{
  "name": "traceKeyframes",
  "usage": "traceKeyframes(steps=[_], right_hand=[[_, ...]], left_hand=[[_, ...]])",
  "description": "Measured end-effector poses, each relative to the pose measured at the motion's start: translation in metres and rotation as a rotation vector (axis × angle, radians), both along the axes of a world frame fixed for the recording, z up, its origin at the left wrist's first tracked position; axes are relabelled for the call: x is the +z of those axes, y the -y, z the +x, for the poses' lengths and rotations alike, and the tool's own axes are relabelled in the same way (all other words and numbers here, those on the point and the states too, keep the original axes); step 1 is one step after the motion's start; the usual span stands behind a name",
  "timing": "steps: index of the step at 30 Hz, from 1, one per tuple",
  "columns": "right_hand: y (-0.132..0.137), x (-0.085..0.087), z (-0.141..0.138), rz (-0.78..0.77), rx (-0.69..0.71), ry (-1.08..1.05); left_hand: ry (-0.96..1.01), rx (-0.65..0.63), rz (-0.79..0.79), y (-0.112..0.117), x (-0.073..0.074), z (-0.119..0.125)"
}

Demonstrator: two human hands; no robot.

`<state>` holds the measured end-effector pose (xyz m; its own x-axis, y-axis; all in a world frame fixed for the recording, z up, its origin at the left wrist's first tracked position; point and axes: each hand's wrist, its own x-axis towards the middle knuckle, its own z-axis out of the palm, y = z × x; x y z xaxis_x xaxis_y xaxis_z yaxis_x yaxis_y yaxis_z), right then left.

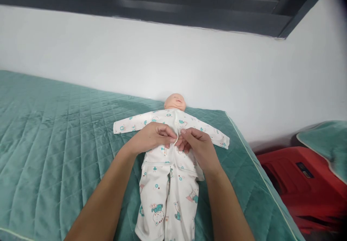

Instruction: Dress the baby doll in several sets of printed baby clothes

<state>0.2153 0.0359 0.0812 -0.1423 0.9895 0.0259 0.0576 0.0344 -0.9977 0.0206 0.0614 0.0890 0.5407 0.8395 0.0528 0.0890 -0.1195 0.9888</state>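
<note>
A baby doll lies on its back, its head towards the wall. It wears a white long-sleeved top printed with small teal and pink figures, both sleeves spread out sideways. Matching white trousers cover the legs. At the middle of the chest, my left hand pinches one side of the top's front edge. Close beside it, my right hand pinches the facing edge of the same opening, which is slightly raised. Any fastener between my fingertips is hidden.
Under the doll is a green quilted bedspread, its piped edge running down the right. Behind stands a white wall below a dark-framed window. A red plastic object with green cloth is at the right.
</note>
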Motion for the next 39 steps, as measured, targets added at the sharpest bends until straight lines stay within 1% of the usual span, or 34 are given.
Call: traceKeyframes(steps=[4, 7, 12, 18, 24, 29, 35, 37, 39], right_hand=[[0.0011, 0.0014, -0.0012, -0.003, -0.014, 0.012], [0.0016, 0.001, -0.0026, 0.007, -0.018, 0.035], [0.002, -0.0031, -0.0043, 0.047, -0.032, 0.143], [0.0022, -0.0067, -0.0041, 0.062, -0.033, 0.178], [0.0018, -0.0075, -0.0047, 0.116, -0.053, 0.257], [0.0016, -0.0072, -0.0052, 0.121, -0.054, 0.247], [0.0022, -0.0073, -0.0067, 0.081, -0.066, 0.202], [0.0026, -0.0071, -0.0072, 0.073, -0.063, 0.227], [0.003, -0.0065, -0.0068, 0.085, -0.027, 0.275]], left_hand=[[-0.02, 0.044, -0.002, 0.0014, 0.0005, 0.0018], [-0.042, 0.025, -0.001, 0.0019, 0.0021, 0.0018], [-0.118, -0.003, -0.007, 0.0031, 0.0056, 0.0004], [-0.146, -0.029, 0.001, 0.0018, 0.0045, -0.001], [-0.167, 0.011, 0.001, 0.0031, 0.0041, 0.0019], [-0.109, 0.023, -0.026, 0.0035, 0.0033, 0.0049], [-0.009, -0.007, -0.016, 0.0019, 0.0025, 0.0053], [0.027, -0.017, -0.029, 0.0014, 0.0016, 0.0048], [0.069, -0.031, -0.045, 0.0009, 0.0005, 0.0041]])
